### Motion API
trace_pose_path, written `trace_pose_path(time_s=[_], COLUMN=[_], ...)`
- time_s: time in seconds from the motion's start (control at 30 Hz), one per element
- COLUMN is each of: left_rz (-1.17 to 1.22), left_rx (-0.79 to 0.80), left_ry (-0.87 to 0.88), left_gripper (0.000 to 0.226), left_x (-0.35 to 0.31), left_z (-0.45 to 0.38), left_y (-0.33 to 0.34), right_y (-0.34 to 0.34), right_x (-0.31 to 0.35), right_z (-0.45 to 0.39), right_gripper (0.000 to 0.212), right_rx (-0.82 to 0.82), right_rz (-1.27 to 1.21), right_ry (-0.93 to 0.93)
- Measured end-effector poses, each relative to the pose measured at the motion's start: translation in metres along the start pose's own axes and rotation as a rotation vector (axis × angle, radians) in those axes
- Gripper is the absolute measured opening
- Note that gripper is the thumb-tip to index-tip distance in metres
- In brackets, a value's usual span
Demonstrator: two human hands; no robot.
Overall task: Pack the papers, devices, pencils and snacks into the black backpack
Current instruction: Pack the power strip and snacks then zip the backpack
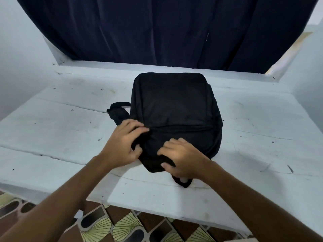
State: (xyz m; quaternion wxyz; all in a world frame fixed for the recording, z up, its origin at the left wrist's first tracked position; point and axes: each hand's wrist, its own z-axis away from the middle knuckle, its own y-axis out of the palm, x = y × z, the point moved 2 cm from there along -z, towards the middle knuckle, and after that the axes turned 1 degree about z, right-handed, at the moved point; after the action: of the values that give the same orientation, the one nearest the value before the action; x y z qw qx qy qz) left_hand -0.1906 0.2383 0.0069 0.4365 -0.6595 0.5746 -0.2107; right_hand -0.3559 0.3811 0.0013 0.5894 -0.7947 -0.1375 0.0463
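Backpack [174, 109]: black, lying flat on the white tabletop [61, 130], near end toward the person, apparently closed.
Left hand [122, 142]: fingers curled, pinching fabric at the near left corner.
Right hand [181, 158]: gripping the near edge.
Step advice: judged to be working the zip; hold fabric taut.
Surroundings: dark curtain [157, 28] behind; strap [117, 110] out left.
Obstructions: papers, devices, pencils, snacks not visible.

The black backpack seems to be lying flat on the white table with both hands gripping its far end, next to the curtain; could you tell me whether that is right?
Not quite. The black backpack does lie flat on the white table, and both hands grip it, but at its near end, not the far one. The head view shows the left hand and right hand on the edge closest to the person, away from the curtain.
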Motion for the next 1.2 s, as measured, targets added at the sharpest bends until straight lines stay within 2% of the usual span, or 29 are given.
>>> trace_pose_path(time_s=[0.1,0.17,0.23,0.3,0.43,0.57,0.67,0.77,0.83,0.9,1.03,1.2], left_rz=[0.028,0.022,0.012,0.013,0.091,0.229,0.282,0.369,0.362,0.367,0.414,0.454], left_rx=[0.156,0.211,0.153,0.084,0.017,-0.016,-0.040,-0.082,-0.135,-0.186,-0.264,-0.320], left_ry=[0.081,0.065,0.074,0.071,0.054,-0.102,-0.158,-0.225,-0.220,-0.195,-0.235,-0.295], left_gripper=[0.055,0.062,0.058,0.049,0.029,0.029,0.025,0.022,0.029,0.026,0.015,0.018], left_x=[-0.002,0.004,0.006,0.007,0.011,0.013,0.015,0.014,0.012,0.012,0.023,0.047], left_z=[0.036,0.051,0.054,0.049,0.028,-0.007,-0.043,-0.084,-0.110,-0.136,-0.185,-0.246], left_y=[0.012,0.023,0.032,0.039,0.034,0.001,-0.030,-0.068,-0.097,-0.125,-0.165,-0.178], right_y=[-0.027,-0.035,-0.032,-0.024,-0.010,-0.039,-0.085,-0.133,-0.166,-0.198,-0.241,-0.259], right_x=[-0.032,-0.053,-0.070,-0.078,-0.096,-0.110,-0.120,-0.131,-0.134,-0.135,-0.142,-0.163], right_z=[0.031,0.056,0.080,0.089,0.079,0.060,0.038,0.013,-0.005,-0.024,-0.060,-0.096], right_gripper=[0.047,0.060,0.080,0.090,0.055,0.032,0.025,0.017,0.027,0.033,0.007,0.007], right_rx=[0.052,0.188,0.328,0.290,0.081,-0.140,-0.183,-0.224,-0.264,-0.321,-0.428,-0.590], right_rz=[0.014,0.069,0.166,0.255,0.238,0.038,-0.056,-0.084,-0.121,-0.167,-0.285,-0.395], right_ry=[0.152,0.290,0.429,0.457,0.380,0.391,0.474,0.454,0.433,0.418,0.374,0.432])
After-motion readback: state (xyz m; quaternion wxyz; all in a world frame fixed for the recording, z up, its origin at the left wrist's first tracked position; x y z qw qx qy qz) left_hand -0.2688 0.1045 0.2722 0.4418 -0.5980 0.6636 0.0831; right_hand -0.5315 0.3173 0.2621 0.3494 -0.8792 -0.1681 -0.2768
